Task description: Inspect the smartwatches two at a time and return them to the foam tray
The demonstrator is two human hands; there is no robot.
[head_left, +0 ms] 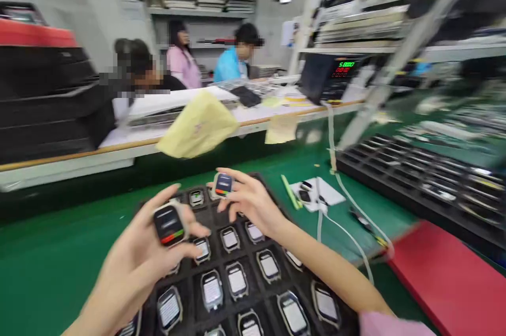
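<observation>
My left hand (146, 244) holds a smartwatch case (169, 224) between its fingers, the lit screen turned toward me with a red and green band along the bottom. In my right hand (255, 204) is another smartwatch case (223, 184), gripped by the fingertips, its screen also lit with red and green at the foot. Both hands are above a black foam tray (219, 218) of strapless watch cases set in separate slots. Many of these, such as the watch case (237, 279), have white lit screens. My right forearm covers part of the tray.
A second black tray (415, 167) of parts stands at the right, beside a red board (454, 278). White cables (348, 225) cross the green bench near a white pad. Ahead, a shelf bears a yellow cloth (200, 125), a digital display box (330, 78) and stacked black trays (51, 99). Several people sit behind.
</observation>
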